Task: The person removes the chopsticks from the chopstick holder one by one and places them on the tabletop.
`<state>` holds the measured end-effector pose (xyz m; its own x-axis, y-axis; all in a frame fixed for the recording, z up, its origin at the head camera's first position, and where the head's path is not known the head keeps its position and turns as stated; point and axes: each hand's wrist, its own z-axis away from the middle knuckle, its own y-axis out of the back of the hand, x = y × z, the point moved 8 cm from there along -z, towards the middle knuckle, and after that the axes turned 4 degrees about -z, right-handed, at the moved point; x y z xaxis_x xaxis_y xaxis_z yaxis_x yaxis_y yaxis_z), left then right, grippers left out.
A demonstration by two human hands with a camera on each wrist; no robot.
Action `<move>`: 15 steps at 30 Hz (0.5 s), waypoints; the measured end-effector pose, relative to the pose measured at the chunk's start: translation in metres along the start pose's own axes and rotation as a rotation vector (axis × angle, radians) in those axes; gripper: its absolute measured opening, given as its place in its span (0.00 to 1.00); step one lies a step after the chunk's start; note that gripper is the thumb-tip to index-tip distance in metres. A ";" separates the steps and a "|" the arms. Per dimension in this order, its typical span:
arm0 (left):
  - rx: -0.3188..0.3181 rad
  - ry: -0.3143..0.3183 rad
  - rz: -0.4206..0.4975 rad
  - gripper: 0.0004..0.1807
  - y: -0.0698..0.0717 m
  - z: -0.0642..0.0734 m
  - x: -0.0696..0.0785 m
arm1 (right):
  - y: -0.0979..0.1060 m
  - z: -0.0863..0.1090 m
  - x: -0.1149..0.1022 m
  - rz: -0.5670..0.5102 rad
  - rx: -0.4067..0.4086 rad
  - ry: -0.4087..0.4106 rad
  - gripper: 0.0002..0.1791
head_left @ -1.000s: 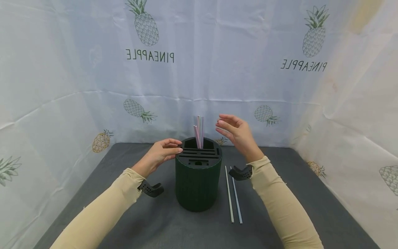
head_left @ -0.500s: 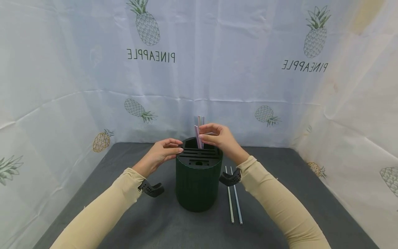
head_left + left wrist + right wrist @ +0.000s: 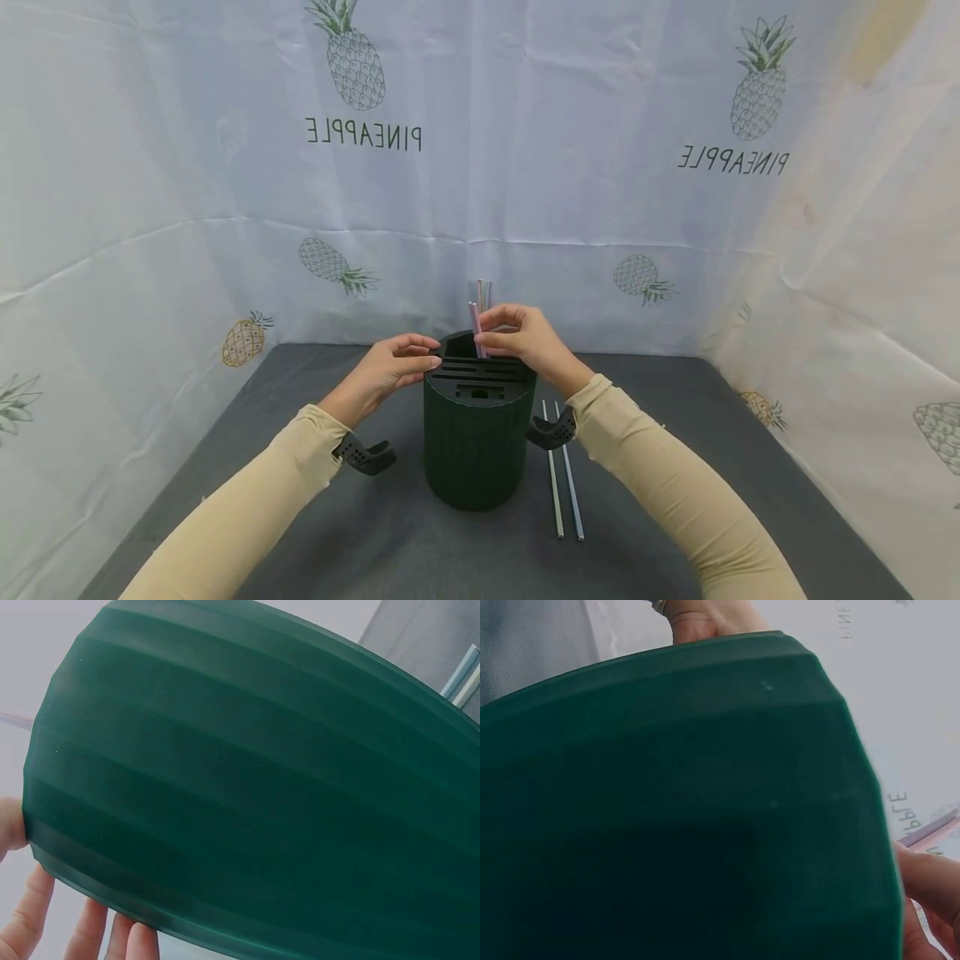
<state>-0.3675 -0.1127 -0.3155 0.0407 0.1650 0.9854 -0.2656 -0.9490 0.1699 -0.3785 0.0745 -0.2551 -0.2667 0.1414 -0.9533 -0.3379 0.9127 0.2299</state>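
A dark green round utensil holder [image 3: 476,450] with a black slotted top stands upright in the middle of the head view. Several metallic chopsticks rise from its rear opening. My right hand [image 3: 525,337] is over the right side of the top and pinches the shorter pink chopsticks [image 3: 476,321] between thumb and fingers. Behind them stand taller chopsticks [image 3: 485,292], partly hidden by that hand. My left hand [image 3: 390,367] touches the left edge of the rim with fairly straight fingers. The left wrist view shows its fingers [image 3: 88,930] against the ribbed green wall.
Two loose chopsticks, one pale yellow [image 3: 557,500] and one light blue [image 3: 574,500], lie side by side to the right of the holder on the dark grey tabletop [image 3: 360,542]. A white pineapple-print curtain [image 3: 525,167] hangs behind and along both sides.
My right hand has moved left and down from beside the holder to the standing chopsticks and now pinches the pink ones. The left hand has stayed at the rim.
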 end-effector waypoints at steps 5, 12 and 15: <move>-0.003 -0.001 0.001 0.23 -0.001 0.000 0.000 | 0.005 -0.001 -0.008 -0.059 0.028 0.016 0.12; -0.006 -0.006 0.008 0.23 -0.001 0.001 0.001 | 0.032 0.000 -0.052 -0.233 0.100 0.144 0.11; -0.007 -0.008 0.007 0.23 0.000 0.001 0.001 | 0.051 0.002 -0.078 -0.315 0.144 0.218 0.10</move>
<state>-0.3662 -0.1126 -0.3143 0.0462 0.1566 0.9866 -0.2728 -0.9481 0.1632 -0.3734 0.1108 -0.1694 -0.3610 -0.2244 -0.9052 -0.3082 0.9448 -0.1113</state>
